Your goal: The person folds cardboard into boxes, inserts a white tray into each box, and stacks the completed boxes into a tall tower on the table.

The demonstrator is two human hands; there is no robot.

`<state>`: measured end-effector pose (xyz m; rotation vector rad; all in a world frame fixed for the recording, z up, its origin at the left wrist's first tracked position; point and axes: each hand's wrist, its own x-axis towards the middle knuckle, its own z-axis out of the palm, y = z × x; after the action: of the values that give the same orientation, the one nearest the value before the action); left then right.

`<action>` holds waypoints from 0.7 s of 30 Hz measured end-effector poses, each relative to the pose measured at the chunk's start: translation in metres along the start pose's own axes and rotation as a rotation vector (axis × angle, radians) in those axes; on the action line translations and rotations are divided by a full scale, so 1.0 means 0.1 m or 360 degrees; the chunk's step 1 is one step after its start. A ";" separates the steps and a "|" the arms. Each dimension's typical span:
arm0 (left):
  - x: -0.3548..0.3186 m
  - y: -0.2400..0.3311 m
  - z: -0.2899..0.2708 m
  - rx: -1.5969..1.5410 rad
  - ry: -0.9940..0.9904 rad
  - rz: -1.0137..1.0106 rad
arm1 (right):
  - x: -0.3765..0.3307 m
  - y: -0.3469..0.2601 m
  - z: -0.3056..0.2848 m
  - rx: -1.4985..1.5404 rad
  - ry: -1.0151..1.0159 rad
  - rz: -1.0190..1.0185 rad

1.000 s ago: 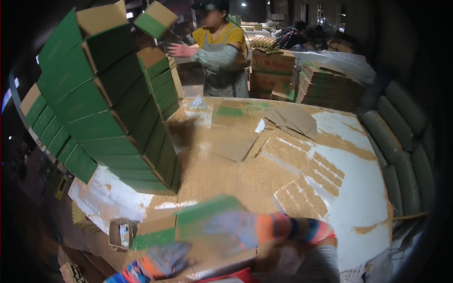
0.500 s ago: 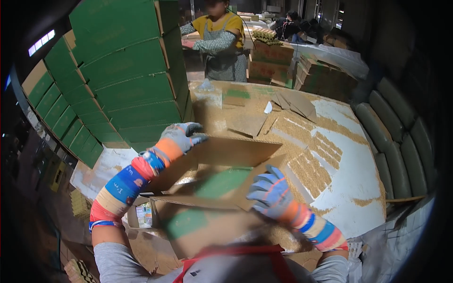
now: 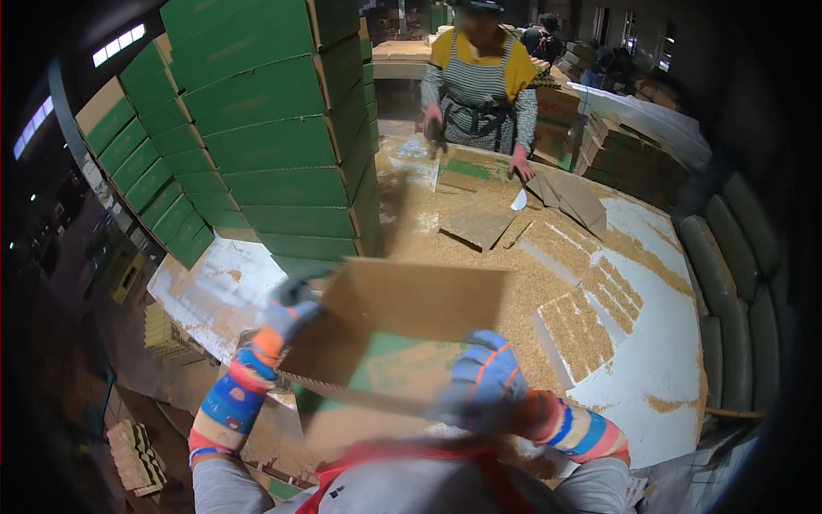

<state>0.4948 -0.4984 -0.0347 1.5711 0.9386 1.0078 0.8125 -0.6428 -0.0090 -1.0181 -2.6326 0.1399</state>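
A brown cardboard box [image 3: 424,291] with its top open lies before my chest, tilted, with a green patch showing at its bottom. My left hand [image 3: 295,310], in a blue-grey and orange work glove, closes on the box's left edge; motion blurs its fingertips. At the box's right side my right hand [image 3: 486,381], gloved alike, has its fingers bent over the cardboard edge; the fingertips are partly hidden and blurred. Colourful printed sleeves cover both forearms.
Tall stacks of green boxes [image 3: 265,146] rise at left. Brown granular bits and loose cardboard pieces [image 3: 479,230] lie on the white table [image 3: 655,325]. A co-worker [image 3: 484,77] in a striped apron stands across it. Dark padded cushions [image 3: 719,265] line the right.
The far flap now stands up and the right flap no longer sticks out. My right hand has moved slightly down and inward. The co-worker has turned to the table, a hand on the cardboard pieces.
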 end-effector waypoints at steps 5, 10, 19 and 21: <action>-0.48 -0.22 0.10 0.0579 0.0175 0.0144 | -0.20 -0.05 0.33 0.1721 0.0105 0.0226; -0.52 -0.70 0.07 0.0058 -0.0950 -0.0068 | 0.13 0.08 0.50 0.1193 -0.0203 -0.0122; -1.01 -0.75 0.01 0.1122 0.0042 0.0260 | 0.68 0.09 0.19 -0.0285 -0.0119 0.0075; -0.92 -0.53 0.16 0.0880 0.0014 0.0349 | 0.53 0.12 0.17 0.0035 -0.0323 0.0177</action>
<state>0.4732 -0.5789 -0.1025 2.1672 1.1320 0.9502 0.7774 -0.5985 -0.0144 -1.2008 -2.7457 0.3125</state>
